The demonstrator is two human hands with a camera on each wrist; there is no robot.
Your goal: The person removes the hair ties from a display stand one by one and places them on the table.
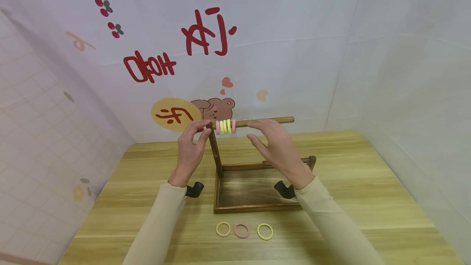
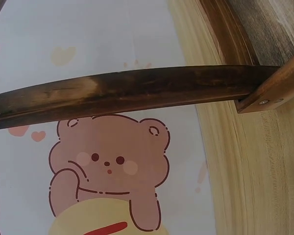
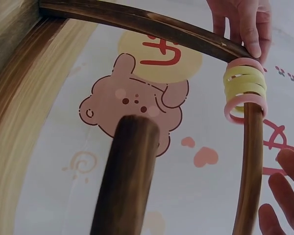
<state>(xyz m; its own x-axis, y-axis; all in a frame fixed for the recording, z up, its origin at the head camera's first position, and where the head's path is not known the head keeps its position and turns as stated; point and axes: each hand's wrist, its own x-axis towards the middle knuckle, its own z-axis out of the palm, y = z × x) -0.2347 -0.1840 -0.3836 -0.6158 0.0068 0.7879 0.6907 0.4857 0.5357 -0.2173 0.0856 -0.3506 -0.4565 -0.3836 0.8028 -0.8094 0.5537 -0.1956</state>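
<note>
1. I see rings (image 1: pixel 225 126) around the rod (image 1: pixel 285 120), near its post (image 1: pixel 215 150).
2. Right hand (image 1: pixel 276 144) by the rod, fingers apart; left hand (image 1: pixel 190 146) at its post end (pinching? I can't tell).
3. A knock tilting the rod could slide rings off.

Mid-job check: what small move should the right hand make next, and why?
Probably lower the right hand to the thin yellow ring lying on the light wood-grain table: the hand appears to hold nothing, pink and yellow rings already sit bunched near the left end of the brown wooden rod, and the rod's right end looks free to take another.
</note>
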